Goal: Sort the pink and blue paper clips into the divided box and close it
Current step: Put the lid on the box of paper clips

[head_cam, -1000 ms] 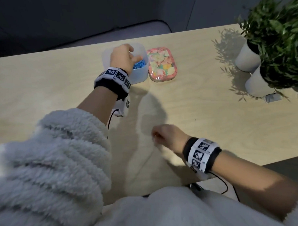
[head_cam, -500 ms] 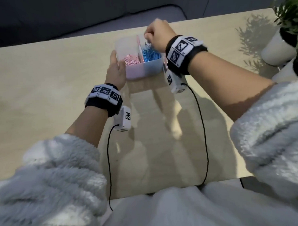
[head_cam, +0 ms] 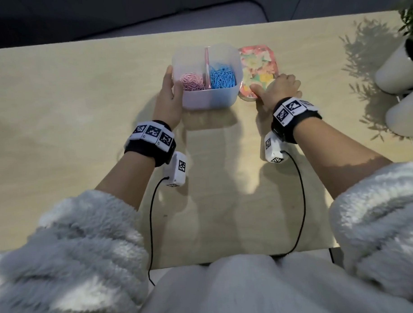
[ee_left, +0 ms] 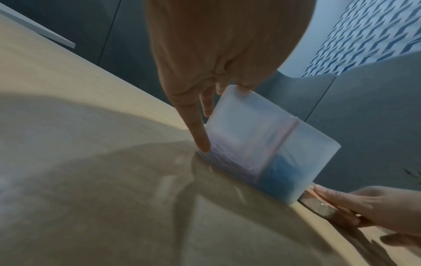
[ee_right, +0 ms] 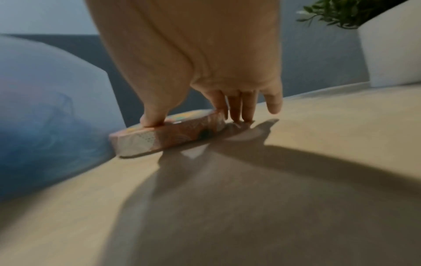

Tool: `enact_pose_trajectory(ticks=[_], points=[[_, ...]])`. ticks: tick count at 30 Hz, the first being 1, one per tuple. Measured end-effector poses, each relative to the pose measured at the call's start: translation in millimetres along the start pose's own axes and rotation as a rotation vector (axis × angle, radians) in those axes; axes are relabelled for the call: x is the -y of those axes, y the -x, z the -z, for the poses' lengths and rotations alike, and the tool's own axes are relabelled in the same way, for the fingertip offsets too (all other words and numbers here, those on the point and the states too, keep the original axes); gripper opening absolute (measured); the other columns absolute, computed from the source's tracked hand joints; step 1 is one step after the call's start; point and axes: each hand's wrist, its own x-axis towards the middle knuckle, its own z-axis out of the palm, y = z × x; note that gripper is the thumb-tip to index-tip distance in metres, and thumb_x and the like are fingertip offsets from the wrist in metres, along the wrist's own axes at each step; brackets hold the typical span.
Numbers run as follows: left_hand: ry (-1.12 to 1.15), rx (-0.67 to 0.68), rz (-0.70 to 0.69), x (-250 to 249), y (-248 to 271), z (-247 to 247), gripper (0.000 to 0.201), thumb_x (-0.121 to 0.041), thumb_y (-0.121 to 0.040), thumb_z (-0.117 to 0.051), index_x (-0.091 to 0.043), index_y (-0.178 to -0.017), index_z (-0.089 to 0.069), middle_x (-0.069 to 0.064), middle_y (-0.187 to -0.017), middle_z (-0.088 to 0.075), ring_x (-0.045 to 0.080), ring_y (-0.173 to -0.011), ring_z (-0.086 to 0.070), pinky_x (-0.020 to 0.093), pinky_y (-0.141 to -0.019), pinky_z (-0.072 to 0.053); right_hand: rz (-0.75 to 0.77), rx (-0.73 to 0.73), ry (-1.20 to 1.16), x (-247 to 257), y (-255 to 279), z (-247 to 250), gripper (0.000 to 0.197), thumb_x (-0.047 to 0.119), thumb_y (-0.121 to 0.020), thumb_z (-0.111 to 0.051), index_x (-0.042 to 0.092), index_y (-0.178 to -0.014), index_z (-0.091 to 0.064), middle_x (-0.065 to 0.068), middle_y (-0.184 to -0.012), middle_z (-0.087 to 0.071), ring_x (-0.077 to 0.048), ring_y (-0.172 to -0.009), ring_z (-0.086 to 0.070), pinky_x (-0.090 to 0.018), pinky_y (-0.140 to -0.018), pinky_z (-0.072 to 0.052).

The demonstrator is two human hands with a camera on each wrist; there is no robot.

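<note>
A translucent white box [head_cam: 208, 97] [ee_left: 262, 144] [ee_right: 45, 108] stands open at the back middle of the table. A pink divider [head_cam: 207, 65] splits it. Pink clips [head_cam: 191, 81] lie in the left compartment and blue clips [head_cam: 222, 77] in the right. My left hand [head_cam: 169, 94] [ee_left: 205, 129] rests with straight fingers against the box's left wall, thumb along the near left corner. The flowery lid [head_cam: 258, 68] [ee_right: 170, 136] lies just right of the box. My right hand [head_cam: 277, 88] [ee_right: 191, 118] pinches its near end, thumb on top and fingers at its right edge.
Two white plant pots [head_cam: 397, 72] [head_cam: 405, 116] stand at the table's right edge, one of them showing as a pot [ee_right: 391, 54] in the right wrist view. Black cables [head_cam: 300, 200] run from both wrist cameras towards me. A dark sofa lies beyond the far edge.
My right hand went from the table's front up over the blue compartment, then across to the right, and now pinches the lid. My left hand has stayed at the box.
</note>
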Motion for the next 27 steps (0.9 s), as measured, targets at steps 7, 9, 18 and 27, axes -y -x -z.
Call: enact_pose_trajectory(ticks=[7, 9, 18, 27], points=[[0.065, -0.018, -0.013, 6.7, 30.5, -1.7, 0.078, -0.066, -0.079, -0.034, -0.029, -0.146, -0.017, 0.004, -0.149, -0.035, 0.02, -0.136, -0.037, 0.053, -0.106, -0.039, 0.083, -0.055, -0.65, -24.1, 21.4, 10.4, 0.053, 0.015, -0.077, -0.071, 0.013, -0.119, -0.04, -0.01, -0.122, -0.057, -0.022, -0.107, -0.057, -0.026, -0.088, -0.047], [0.067, -0.011, -0.024, 11.7, 36.2, -1.6, 0.079, -0.067, -0.078, -0.034, -0.029, -0.145, -0.018, 0.006, -0.148, -0.037, 0.02, -0.135, -0.039, 0.053, -0.106, -0.039, 0.143, -0.164, -0.77, -30.7, 32.2, 25.5, 0.045, 0.006, -0.078, -0.064, 0.018, -0.116, -0.043, -0.006, -0.117, -0.059, -0.019, -0.105, -0.06, -0.026, -0.092, -0.05], [0.053, 0.041, -0.031, 20.2, 57.4, -3.3, 0.066, -0.063, -0.085, -0.034, -0.034, -0.142, -0.021, -0.001, -0.145, -0.042, 0.016, -0.13, -0.044, 0.051, -0.107, -0.039, 0.469, -0.342, -1.045, -1.4, 74.1, 72.4, 0.043, 0.01, -0.089, -0.048, 0.004, -0.131, -0.045, -0.004, -0.129, -0.051, -0.013, -0.122, -0.051, -0.021, -0.105, -0.042], [0.242, -0.142, -0.007, -17.1, 38.2, -4.1, 0.051, -0.033, -0.096, -0.042, -0.005, -0.138, -0.035, 0.007, -0.14, -0.043, 0.01, -0.12, -0.041, 0.021, -0.097, -0.033, 0.083, 0.116, -0.973, 47.3, 45.5, 14.0, 0.016, 0.018, -0.09, -0.047, 0.017, -0.08, -0.059, -0.005, -0.082, -0.061, -0.026, -0.084, -0.061, -0.033, -0.079, -0.051]])
